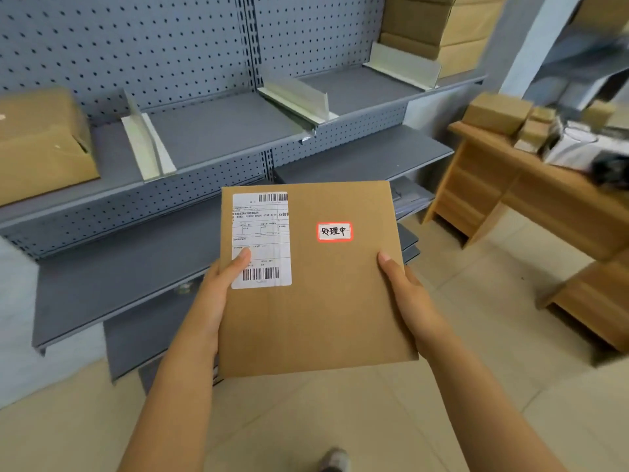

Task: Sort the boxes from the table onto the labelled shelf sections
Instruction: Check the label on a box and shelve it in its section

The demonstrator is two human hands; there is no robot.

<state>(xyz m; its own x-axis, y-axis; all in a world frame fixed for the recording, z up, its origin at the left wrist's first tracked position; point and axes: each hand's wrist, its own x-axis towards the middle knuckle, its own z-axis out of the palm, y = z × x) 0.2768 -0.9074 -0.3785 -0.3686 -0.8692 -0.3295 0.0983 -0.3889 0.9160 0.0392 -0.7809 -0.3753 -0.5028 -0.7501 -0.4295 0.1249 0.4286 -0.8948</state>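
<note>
Flat cardboard box (316, 284), centre of frame, held up off the floor between both hands, its broad face turned to the viewer. Left hand (218, 287) grips the box's left edge, thumb laid across the white shipping label (261, 240); the other fingers are hidden behind the cardboard. Right hand (405, 294) grips the right edge, thumb on the face, fingers likewise out of sight behind. Small red-bordered sticker (334, 232) with handwritten characters sits on the upper right of the box face. Barcodes at the top and bottom of the shipping label.

Behind the box, grey metal shelving (221, 127) with pegboard backing fills the upper left and centre of the frame. The upper shelf is split into sections by pale angled dividers (144, 144), three in view. A larger brown carton (41, 144) stands on that shelf at the far left edge of the frame. Stacked brown cartons (439, 28) occupy the section at upper right. Lower shelf tiers run beneath, partly hidden by the held box.

Right side of frame: wooden table (531, 195), somewhat blurred, with several small cardboard boxes (497, 112) on its top next to some white and dark items too smeared to identify. Pale tiled floor (340, 413) below. A shoe tip (335, 459) shows at the bottom edge, between the forearms.
</note>
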